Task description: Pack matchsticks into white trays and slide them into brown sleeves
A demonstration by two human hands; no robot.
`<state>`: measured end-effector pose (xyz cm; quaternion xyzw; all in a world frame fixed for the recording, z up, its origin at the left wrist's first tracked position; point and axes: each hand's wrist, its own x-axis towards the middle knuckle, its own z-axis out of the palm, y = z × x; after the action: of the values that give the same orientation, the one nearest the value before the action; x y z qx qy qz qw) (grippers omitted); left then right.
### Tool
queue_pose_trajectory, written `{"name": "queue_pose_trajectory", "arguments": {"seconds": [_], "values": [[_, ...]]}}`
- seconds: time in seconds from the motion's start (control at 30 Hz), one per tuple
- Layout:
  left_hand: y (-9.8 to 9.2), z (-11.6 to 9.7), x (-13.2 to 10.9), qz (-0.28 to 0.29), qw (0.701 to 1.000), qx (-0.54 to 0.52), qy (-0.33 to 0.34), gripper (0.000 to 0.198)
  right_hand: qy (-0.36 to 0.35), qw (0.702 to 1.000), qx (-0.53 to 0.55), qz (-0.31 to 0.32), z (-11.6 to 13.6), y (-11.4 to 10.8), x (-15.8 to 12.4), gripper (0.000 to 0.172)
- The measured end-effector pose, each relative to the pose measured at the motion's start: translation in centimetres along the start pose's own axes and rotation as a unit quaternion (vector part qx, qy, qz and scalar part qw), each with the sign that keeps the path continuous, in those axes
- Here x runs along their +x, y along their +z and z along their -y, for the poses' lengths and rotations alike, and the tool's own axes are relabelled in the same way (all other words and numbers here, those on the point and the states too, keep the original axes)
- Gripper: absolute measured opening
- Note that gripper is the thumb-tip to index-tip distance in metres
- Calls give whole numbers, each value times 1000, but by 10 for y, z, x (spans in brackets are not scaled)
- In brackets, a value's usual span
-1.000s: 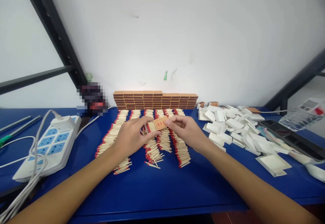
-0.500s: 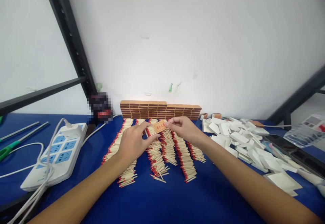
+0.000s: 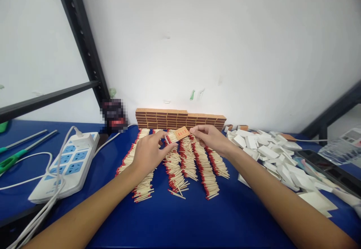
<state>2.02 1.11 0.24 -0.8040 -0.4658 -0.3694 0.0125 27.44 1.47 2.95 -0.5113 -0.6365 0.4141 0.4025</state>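
A partly open matchbox (image 3: 182, 132) is held above the rows of matches, its orange printed sleeve covering the right part. From the sleeve's left end sticks the white tray, filled with red-tipped matches (image 3: 170, 138). My left hand (image 3: 150, 149) grips the tray end between thumb and fingers. At the sleeve's right end, my right hand (image 3: 210, 138) has its thumb and fingertips pinched at the edge. Below lie several long rows of loose matches (image 3: 205, 166), with red heads mostly toward the left.
Stacked matchboxes (image 3: 160, 119) line the wall. White matchbox trays (image 3: 267, 153) are heaped at right, near a black device (image 3: 324, 168). At left are a power strip (image 3: 67, 166) with white cables and a green-handled tool (image 3: 14, 162) on the blue table (image 3: 191, 226).
My right fingers have moved from over the sleeve to its right end, so more of the printed face shows. The view has shifted slightly.
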Motion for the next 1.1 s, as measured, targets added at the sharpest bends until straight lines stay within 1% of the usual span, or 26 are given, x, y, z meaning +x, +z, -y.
{"name": "queue_pose_trajectory", "arguments": {"seconds": [0.07,0.17,0.23,0.3,0.4,0.5,0.57,0.63,0.77,0.83,0.9,0.97,1.1], "values": [[0,-1,-1,3,1000,5,7,35,-8,1000,-3,10,0,7,-4,53],[0,-1,-1,6,1000,3,11,34,-8,1000,6,2,0,11,-4,48],[0,0,-1,-2,1000,1,10,34,14,999,32,-6,-2,7,0,47],[1,1,0,-10,1000,0,4,36,35,998,53,-21,-7,-2,5,48],[1,3,0,-6,1000,1,-11,38,49,995,56,-71,-15,-20,16,48],[2,3,0,9,1000,11,-19,39,50,987,42,-148,-19,-35,32,43],[2,4,0,14,1000,14,-15,38,59,980,35,-187,-19,-42,45,40],[1,4,0,10,1000,14,-9,39,72,974,33,-212,-18,-45,59,36],[-1,2,0,9,1000,14,-12,40,79,967,46,-238,-18,-43,78,24],[-3,0,0,20,999,17,-18,40,76,966,58,-239,-18,-40,81,18],[-4,-3,0,31,999,24,-26,41,73,966,69,-237,-17,-37,80,15],[-4,-6,0,41,998,31,-33,42,71,966,78,-236,-15,-33,78,20],[-4,-9,-1,55,997,36,-35,44,65,966,87,-235,-11,-23,79,35]]}}
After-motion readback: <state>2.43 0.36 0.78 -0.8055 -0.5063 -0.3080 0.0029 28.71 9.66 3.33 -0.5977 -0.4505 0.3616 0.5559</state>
